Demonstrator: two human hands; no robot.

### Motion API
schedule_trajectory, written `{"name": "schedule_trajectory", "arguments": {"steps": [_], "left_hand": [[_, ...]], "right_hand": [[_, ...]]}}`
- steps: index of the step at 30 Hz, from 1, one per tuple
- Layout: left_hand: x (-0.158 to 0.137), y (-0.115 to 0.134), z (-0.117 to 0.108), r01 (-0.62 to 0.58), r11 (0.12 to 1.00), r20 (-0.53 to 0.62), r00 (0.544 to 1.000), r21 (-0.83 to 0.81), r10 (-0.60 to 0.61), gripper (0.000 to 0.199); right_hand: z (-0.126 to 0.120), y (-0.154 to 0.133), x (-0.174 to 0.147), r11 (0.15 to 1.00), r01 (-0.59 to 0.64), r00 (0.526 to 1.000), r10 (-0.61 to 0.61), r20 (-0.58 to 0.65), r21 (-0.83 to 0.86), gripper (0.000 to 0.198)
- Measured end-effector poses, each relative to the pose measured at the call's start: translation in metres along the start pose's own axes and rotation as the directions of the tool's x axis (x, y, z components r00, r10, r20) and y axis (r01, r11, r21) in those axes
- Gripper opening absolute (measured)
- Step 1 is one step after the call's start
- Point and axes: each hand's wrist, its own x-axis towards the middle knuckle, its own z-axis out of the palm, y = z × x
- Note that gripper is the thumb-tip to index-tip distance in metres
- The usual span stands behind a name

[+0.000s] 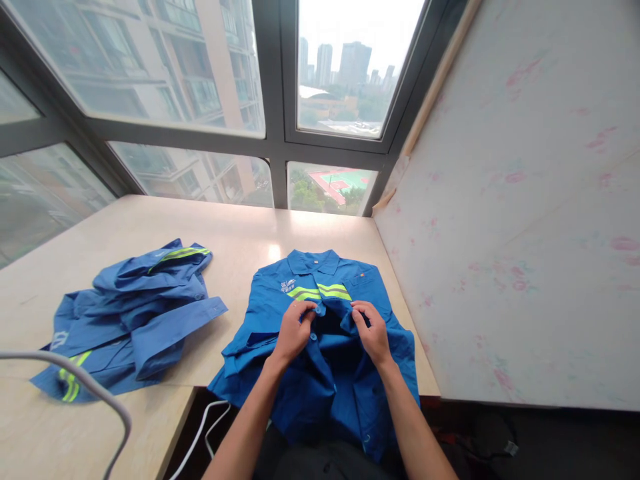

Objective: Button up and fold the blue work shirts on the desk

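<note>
While the left hand (pixel 296 325) is pinching the buttoned edge of the blue work jacket (pixel 320 360) and the right hand (pixel 370 331) its opposite edge, the garment is lying beneath both grips. Holding those edges level is probably serving best. Beyond the right grip, a chest pocket (pixel 360 279) is hiding any contents.

bright daylight through windows (pixel 350 80), glare on tabletop (pixel 240 230)

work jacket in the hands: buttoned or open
The work jacket is open below its chest stripes: left hand holds the button edge, right hand the opposite edge, apart. Higher up, cannot tell.
</note>
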Motion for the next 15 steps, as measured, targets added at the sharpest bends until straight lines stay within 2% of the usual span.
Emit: {"name": "schedule_trajectory", "arguments": {"steps": [2,5,8,12,15], "left_hand": [[0.001,-0.007,-0.016,0.084,0.996,-0.032,0.996,0.003,-0.084,0.016],[0.001,-0.010,-0.038,0.192,0.980,0.018,0.981,0.049,-0.193,0.028],[0.001,-0.001,-0.048,0.192,0.966,0.098,0.973,0.175,-0.211,0.036],[0.010,0.011,-0.034,0.074,0.927,0.072,0.992,0.367,-0.108,0.039],[0.022,0.011,-0.014,0.016,0.868,0.122,0.989,0.496,-0.089,0.034]], "right_hand": [[-0.009,0.001,-0.001,1.000,-0.026,0.999,0.025,-0.027,-0.009,0.019],[-0.018,0.007,-0.003,0.996,-0.051,0.999,0.051,0.004,-0.075,0.018],[-0.019,0.009,-0.003,0.980,0.042,0.995,-0.024,0.093,-0.196,0.015],[-0.008,-0.012,0.002,0.899,0.276,0.954,-0.213,0.212,-0.339,0.049],[0.006,-0.037,0.009,0.789,0.405,0.897,-0.245,0.368,-0.461,0.058]]}}
